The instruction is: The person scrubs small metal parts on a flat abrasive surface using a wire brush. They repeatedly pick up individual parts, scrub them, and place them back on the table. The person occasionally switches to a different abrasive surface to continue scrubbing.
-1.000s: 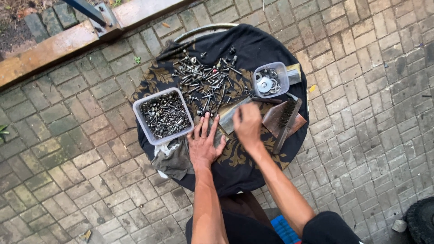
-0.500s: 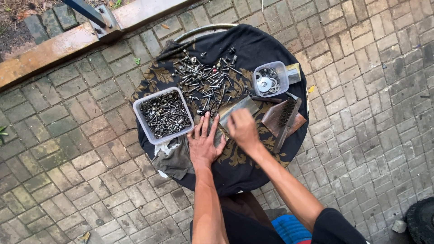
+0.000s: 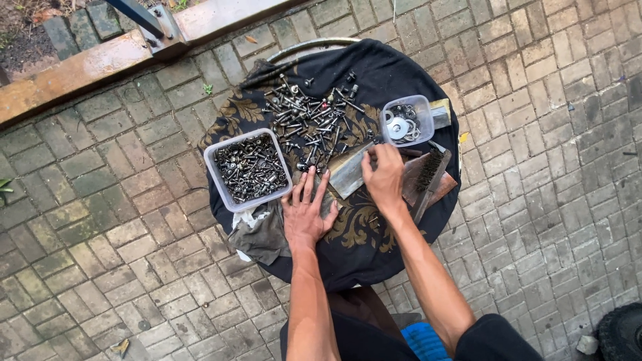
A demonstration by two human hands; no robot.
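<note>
The round table (image 3: 374, 73) under its black patterned cloth carries my loose heap of bolts (image 3: 311, 124), a full tray (image 3: 249, 170) to its left and a small tub of washers (image 3: 406, 121) to its right. My left hand (image 3: 306, 212) lies flat with fingers spread, pinning the grey metal strip (image 3: 349, 175). My right hand (image 3: 386, 179) is clenched over the strip's far end (beside the wire brush (image 3: 428, 175)), so I judge firm downward pressure keeps it from sliding.

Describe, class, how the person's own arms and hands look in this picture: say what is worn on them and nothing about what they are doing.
Both arms are bare from the upper arm to the fingertips. The left hand and the right hand wear no gloves, and no rings, watch or bracelet can be seen. Dark short sleeves show only at the bottom edge of the picture.
</note>
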